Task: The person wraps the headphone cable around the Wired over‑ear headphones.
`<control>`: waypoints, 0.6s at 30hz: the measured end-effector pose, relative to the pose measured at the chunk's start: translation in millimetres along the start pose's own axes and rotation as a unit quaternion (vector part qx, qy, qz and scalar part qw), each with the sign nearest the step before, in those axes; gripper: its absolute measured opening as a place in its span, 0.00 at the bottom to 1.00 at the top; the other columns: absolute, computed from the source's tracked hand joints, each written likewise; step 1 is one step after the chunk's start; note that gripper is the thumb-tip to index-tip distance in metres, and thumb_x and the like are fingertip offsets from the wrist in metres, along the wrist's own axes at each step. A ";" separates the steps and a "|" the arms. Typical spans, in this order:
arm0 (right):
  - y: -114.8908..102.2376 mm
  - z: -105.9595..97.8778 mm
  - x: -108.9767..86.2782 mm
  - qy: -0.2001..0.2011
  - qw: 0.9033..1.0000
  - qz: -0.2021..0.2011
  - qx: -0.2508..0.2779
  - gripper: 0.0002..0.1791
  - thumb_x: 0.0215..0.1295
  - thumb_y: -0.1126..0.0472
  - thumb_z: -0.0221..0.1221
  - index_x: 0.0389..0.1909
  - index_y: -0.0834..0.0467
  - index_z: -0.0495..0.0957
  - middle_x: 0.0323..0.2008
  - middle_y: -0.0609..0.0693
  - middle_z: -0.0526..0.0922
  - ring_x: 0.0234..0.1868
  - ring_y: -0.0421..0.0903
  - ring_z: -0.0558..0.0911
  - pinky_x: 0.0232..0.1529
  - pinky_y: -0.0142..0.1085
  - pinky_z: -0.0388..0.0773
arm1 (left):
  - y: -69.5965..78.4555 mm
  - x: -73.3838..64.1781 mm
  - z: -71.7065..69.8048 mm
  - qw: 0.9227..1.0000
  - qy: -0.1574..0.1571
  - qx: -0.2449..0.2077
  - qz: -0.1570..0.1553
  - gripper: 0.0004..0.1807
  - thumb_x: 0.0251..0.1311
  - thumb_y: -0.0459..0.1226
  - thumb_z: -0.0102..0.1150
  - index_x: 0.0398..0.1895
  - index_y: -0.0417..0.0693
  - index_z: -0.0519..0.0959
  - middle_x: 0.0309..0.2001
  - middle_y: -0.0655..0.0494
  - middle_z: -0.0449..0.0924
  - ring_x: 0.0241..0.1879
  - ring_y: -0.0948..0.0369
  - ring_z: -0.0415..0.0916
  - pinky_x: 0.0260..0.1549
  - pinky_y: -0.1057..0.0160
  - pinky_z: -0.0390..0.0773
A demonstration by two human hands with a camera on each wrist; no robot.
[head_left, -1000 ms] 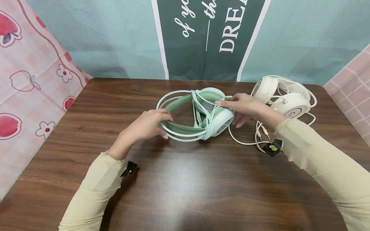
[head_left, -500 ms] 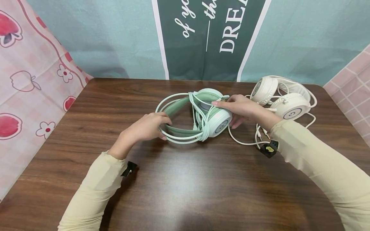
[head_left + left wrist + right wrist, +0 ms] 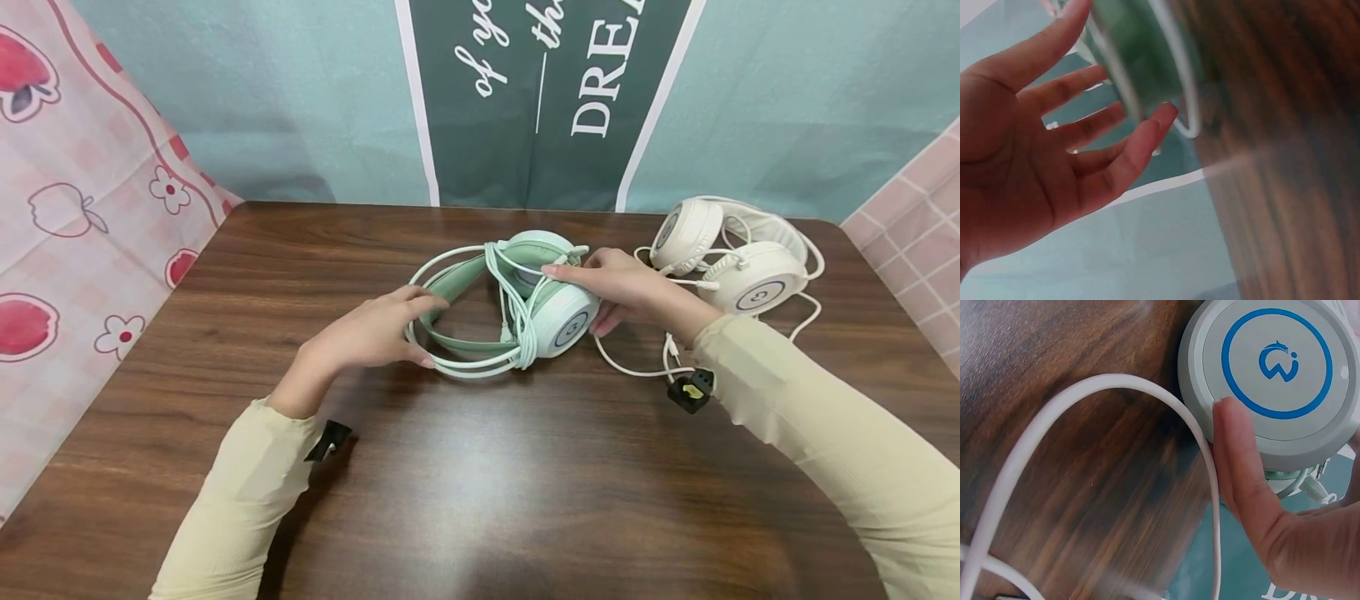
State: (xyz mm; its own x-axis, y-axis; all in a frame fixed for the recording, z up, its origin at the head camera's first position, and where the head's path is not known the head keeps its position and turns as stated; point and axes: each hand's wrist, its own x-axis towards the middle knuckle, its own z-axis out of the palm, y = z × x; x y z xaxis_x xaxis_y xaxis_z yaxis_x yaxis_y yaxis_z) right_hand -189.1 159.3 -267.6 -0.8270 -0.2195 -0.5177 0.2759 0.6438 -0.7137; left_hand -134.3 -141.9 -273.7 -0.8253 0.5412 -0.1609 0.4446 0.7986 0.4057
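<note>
From my station I see the first headset [image 3: 567, 327] between the left hand [image 3: 367, 333] and right hand [image 3: 618, 283]. Right of it, a second headset [image 3: 761, 279] lies on the table [image 3: 480, 492], a cloth [image 3: 300, 108] behind

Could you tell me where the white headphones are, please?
In the head view, the white headphones lie back right on the table, beside the right hand.

Cream sleeves [image 3: 240, 496] — black wrist attachments [image 3: 328, 440]

The left hand [image 3: 367, 332] is spread, its thumb apart. Opposite it, the right hand [image 3: 621, 283] grips between thumb and fingers.
</note>
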 end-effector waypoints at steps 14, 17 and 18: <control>0.8 3.8 0.1 0.016 1.000 -0.012 0.002 0.39 0.50 0.32 0.56 0.41 0.66 0.63 0.27 0.58 0.74 0.16 0.51 0.79 0.28 0.48 0.79 | 1.0 -13.9 -2.6 0.992 0.019 -0.032 -0.123 0.18 0.60 0.46 0.55 0.34 0.37 0.71 0.13 0.55 0.73 0.15 0.62 0.72 0.26 0.61 0.71; 0.8 4.2 -0.3 0.015 1.000 -0.011 0.004 0.39 0.50 0.33 0.56 0.41 0.67 0.63 0.28 0.59 0.74 0.17 0.50 0.79 0.28 0.47 0.79 | 2.4 -14.3 5.5 0.994 0.011 -0.047 -0.099 0.15 0.61 0.44 0.54 0.32 0.38 0.72 0.14 0.57 0.74 0.15 0.64 0.73 0.26 0.61 0.72; 0.5 4.4 -0.6 0.016 1.000 -0.012 0.005 0.40 0.50 0.32 0.57 0.41 0.67 0.63 0.28 0.59 0.74 0.17 0.50 0.79 0.28 0.47 0.79 | 2.8 -14.1 7.6 0.994 0.012 -0.053 -0.092 0.14 0.61 0.43 0.54 0.33 0.38 0.72 0.14 0.58 0.74 0.15 0.65 0.73 0.27 0.61 0.72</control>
State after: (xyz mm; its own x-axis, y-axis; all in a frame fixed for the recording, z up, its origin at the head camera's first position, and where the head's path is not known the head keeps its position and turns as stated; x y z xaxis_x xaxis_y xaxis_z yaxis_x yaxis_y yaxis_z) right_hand -186.3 156.5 -269.8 -0.8488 -0.2103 -0.4850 0.2605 0.6320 -0.7299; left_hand -118.8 -145.3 -277.2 -0.8978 0.3811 -0.2206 0.2471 0.8507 0.4639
